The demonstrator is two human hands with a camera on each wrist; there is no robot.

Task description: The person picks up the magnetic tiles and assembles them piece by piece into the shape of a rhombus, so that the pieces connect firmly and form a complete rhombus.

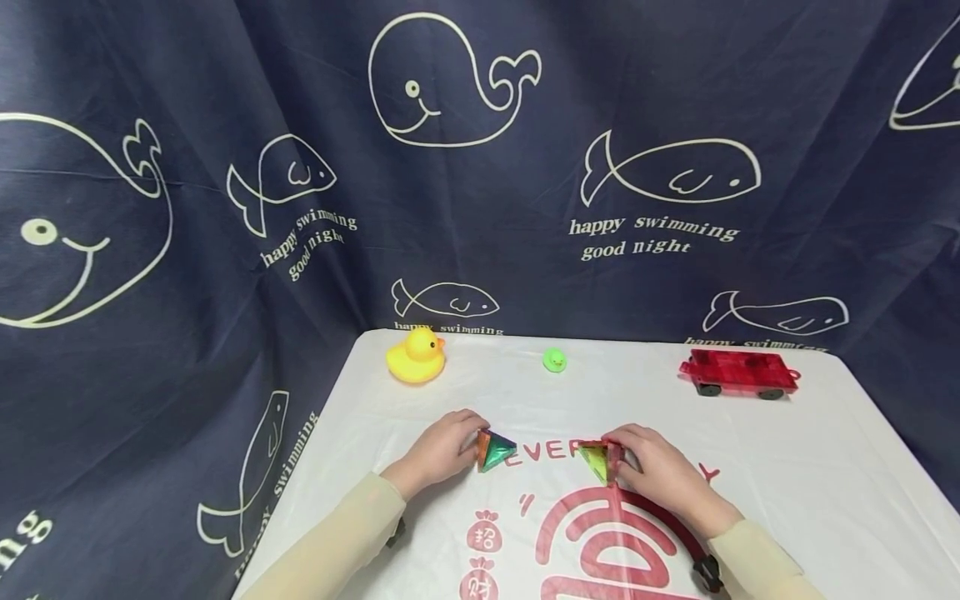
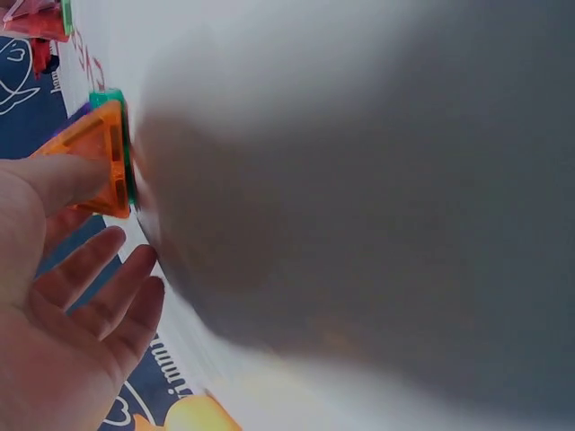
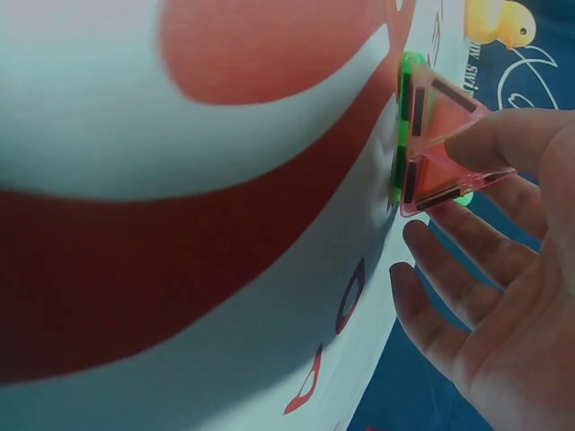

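My left hand [image 1: 442, 448] pinches a small pyramid of translucent magnetic tiles [image 1: 498, 452] by its orange side, just above the white tablecloth. Green and purple faces show on it too. In the left wrist view the thumb lies over the orange tile [image 2: 110, 144], with the other fingers spread apart below. To the right, my right hand [image 1: 663, 471] pinches a second tile pyramid [image 1: 596, 458], yellow-green and red in the head view. Its pinkish side [image 3: 440, 148] has dark strips along the edges in the right wrist view. A gap separates the two pyramids.
A yellow rubber duck [image 1: 416, 358] stands at the back left of the table, a small green duck [image 1: 555, 360] at the back middle. At the back right is a red wheeled car base [image 1: 742, 372]. Behind the table hangs a dark blue curtain [image 1: 525, 192] with whale and fish drawings.
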